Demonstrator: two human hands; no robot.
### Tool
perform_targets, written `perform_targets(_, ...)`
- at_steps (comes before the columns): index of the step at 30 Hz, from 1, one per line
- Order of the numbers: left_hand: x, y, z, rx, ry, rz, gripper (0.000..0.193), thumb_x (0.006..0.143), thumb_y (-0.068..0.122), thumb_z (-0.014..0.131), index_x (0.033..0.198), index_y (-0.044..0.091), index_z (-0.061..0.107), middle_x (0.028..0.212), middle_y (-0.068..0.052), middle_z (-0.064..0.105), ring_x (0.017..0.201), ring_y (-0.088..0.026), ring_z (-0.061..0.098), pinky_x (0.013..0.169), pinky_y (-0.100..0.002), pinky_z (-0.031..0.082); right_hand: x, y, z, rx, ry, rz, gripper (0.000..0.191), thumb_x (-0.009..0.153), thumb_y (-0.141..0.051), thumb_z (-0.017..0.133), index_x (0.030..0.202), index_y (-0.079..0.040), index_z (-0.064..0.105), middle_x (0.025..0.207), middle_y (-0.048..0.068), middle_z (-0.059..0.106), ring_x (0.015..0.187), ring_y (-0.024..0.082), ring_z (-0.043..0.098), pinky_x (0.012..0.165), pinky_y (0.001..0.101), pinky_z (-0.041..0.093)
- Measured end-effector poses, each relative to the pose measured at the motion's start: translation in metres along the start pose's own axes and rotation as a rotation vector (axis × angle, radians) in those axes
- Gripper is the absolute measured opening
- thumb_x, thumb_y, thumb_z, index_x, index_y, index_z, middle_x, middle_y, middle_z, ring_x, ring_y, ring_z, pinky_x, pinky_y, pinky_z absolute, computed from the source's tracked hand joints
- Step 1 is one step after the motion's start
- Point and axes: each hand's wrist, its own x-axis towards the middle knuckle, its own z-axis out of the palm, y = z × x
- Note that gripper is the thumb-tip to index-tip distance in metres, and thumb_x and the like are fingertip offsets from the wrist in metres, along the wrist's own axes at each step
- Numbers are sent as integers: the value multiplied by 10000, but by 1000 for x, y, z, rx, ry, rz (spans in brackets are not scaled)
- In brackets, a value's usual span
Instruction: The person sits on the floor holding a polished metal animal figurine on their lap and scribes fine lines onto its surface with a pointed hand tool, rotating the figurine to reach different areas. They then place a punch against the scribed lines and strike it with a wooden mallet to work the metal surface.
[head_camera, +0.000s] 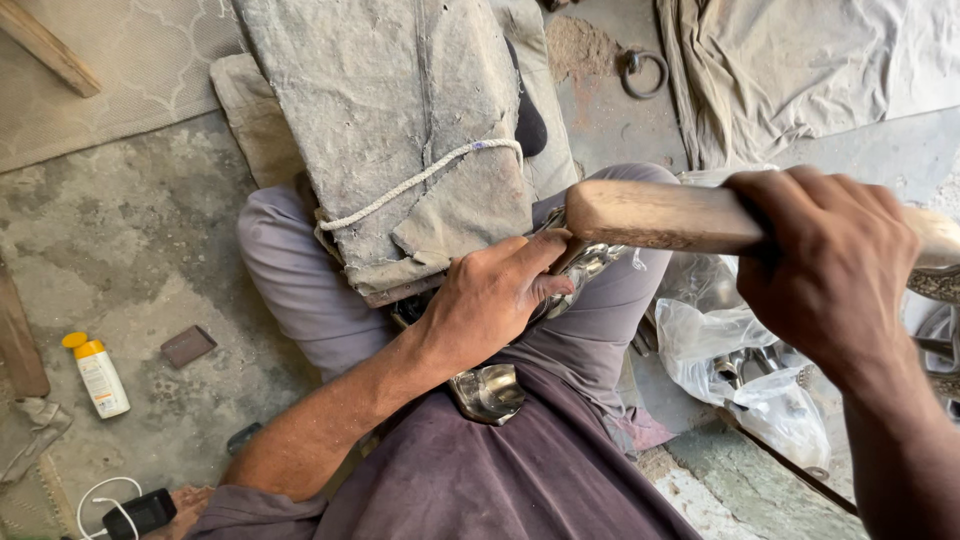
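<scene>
I sit on the floor with a grey cloth-wrapped block, tied with white rope, resting on my legs. My left hand grips a shiny metal piece and presses it against the lower edge of the block. My right hand is closed around a wooden handle, whose blunt end sits just above the metal piece. Another shiny metal part lies in my lap, partly hidden under my left forearm.
A clear plastic bag holding metal pieces lies by my right knee. On the concrete floor at left are a white bottle with an orange cap, a small dark block and a phone with a white cable. A metal ring lies beyond the block.
</scene>
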Motion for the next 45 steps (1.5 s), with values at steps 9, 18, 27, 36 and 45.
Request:
perform_targets(9,6,2,-6,-12,-180,14,420,997,270,692,1370,153,539,787,-87,622,652,-231,699,534,-373,584,-36,-23,11,867,142,521,300,861,-155,675,1111,-50,547,933,69,672,748,138,638,615,327,507)
perform_targets(18,5,7,-6,29,-192,55,462,974,234,724,1399,180,552,796,-74,631,656,-215,697,539,-365,580,-49,-31,6,42,48,178,233,879,17,762,1090,-32,676,836,126,736,680,217,652,619,396,510)
perform_targets(27,1,6,-6,24,-237,68,505,946,239,752,1414,204,564,742,-50,608,607,-167,667,524,-326,583,-65,-39,19,974,193,615,256,842,-95,680,1078,-50,592,956,36,683,847,116,667,740,303,550)
perform_targets(36,-12,-5,-2,6,-199,154,485,984,210,712,1442,202,552,825,-34,642,683,-154,692,598,-296,617,-70,-52,10,-13,154,224,252,788,47,753,1025,8,675,813,139,724,678,246,677,618,410,532)
perform_targets(45,-36,-26,3,-33,-130,231,540,1033,119,695,1509,233,467,915,20,672,783,-104,706,688,-254,640,-70,-73,-2,984,213,640,193,834,-113,696,1012,-112,621,915,3,687,729,108,667,603,303,516)
